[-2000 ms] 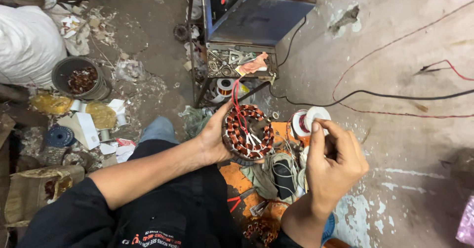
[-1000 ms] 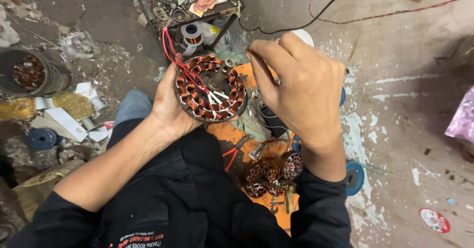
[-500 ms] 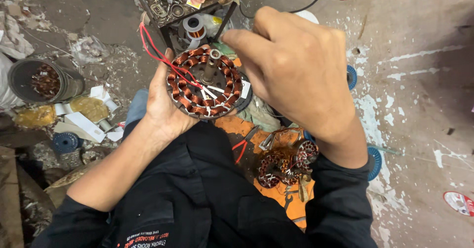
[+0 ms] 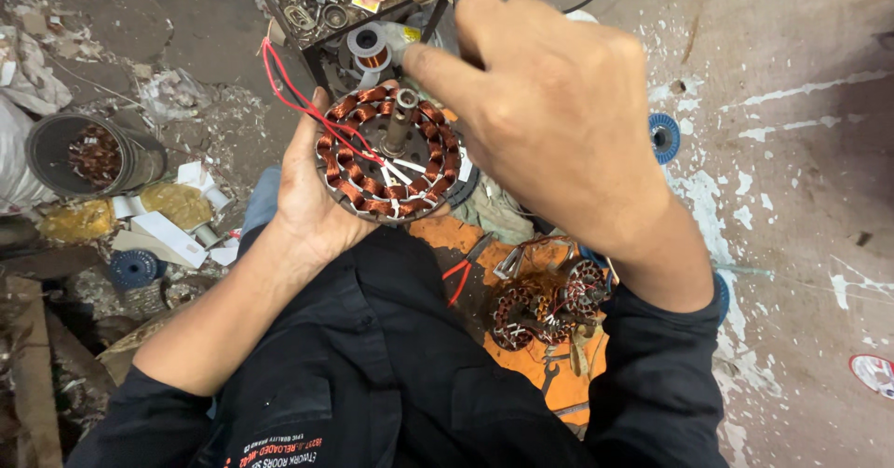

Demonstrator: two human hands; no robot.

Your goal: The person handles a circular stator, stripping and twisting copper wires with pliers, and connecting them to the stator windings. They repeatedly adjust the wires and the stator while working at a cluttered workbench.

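Note:
My left hand (image 4: pixel 307 198) cups a round motor stator (image 4: pixel 386 151) from below and from the left. The stator has a ring of copper coils, a metal shaft in the middle, white ties and red lead wires (image 4: pixel 298 100) that run off to the upper left. My right hand (image 4: pixel 545 105) hovers over the stator's right side. Its fingers are curled and the fingertips reach the upper right rim near the coils. Whether they pinch a wire is hidden by the back of the hand.
A second wound stator (image 4: pixel 545 300) lies on an orange cloth (image 4: pixel 559 375) by my knee. A metal stand with tools and a copper wire spool (image 4: pixel 368 44) stands ahead. A can of scrap copper (image 4: pixel 88 156), blue discs (image 4: pixel 663 135) and litter lie on the concrete floor.
My right hand swung from the right side onto the stator's rim. The stator came closer and higher in view as my head tilted down.

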